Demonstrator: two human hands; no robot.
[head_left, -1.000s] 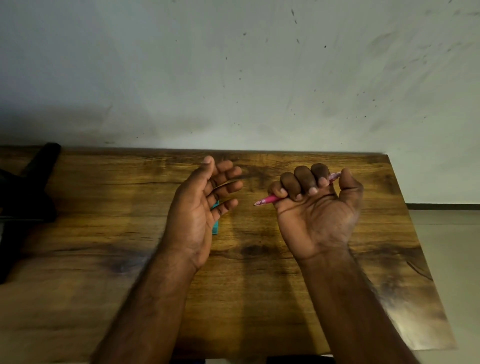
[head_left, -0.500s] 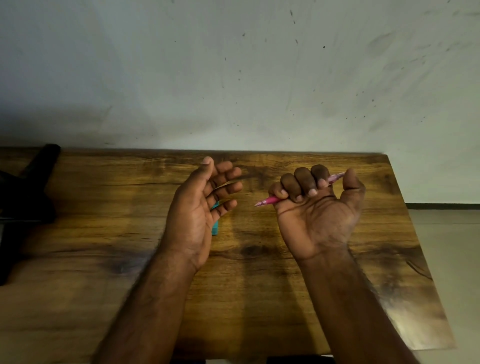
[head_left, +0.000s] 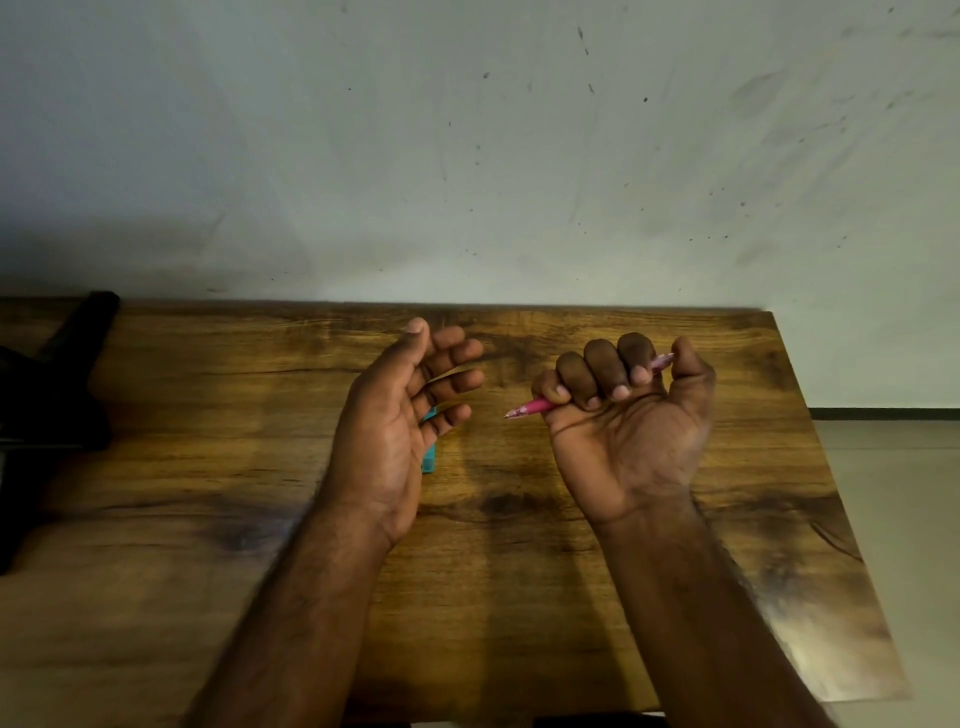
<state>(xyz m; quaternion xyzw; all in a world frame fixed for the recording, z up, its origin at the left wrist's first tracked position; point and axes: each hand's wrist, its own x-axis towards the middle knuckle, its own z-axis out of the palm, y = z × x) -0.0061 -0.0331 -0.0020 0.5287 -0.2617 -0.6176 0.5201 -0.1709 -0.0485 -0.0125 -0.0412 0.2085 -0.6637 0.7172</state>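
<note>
The right hand (head_left: 631, 415) is turned palm up, above the tabletop (head_left: 519, 571) towards its far right corner. Its grip is closed around a pink pen (head_left: 527, 408): four fingers curl over the barrel, the thumb stands beside the back end, and the tip sticks out to the left of the fist. The left hand (head_left: 395, 415) is raised nr the middle of the tabletop, palm facing right, and its grip is open w/ fingers loosely bent, holding nothing. Behind this hand a teal object (head_left: 429, 452) lies on the wood; most of it is hidden, so I cannot tell what it is, maybe a cap or another pen.

Possible problems, in my judgement: the pen is held in a fist, not in a writing pinch, so if the fingers relax it can slide out & roll to the right edge, which is close. The tip points at the left fingers, so bringing the hands together quickly may poke or mark them. The left wrist may also push the teal object w/o the person seeing it.

A black object (head_left: 57, 374) lies at the far left corner.
</note>
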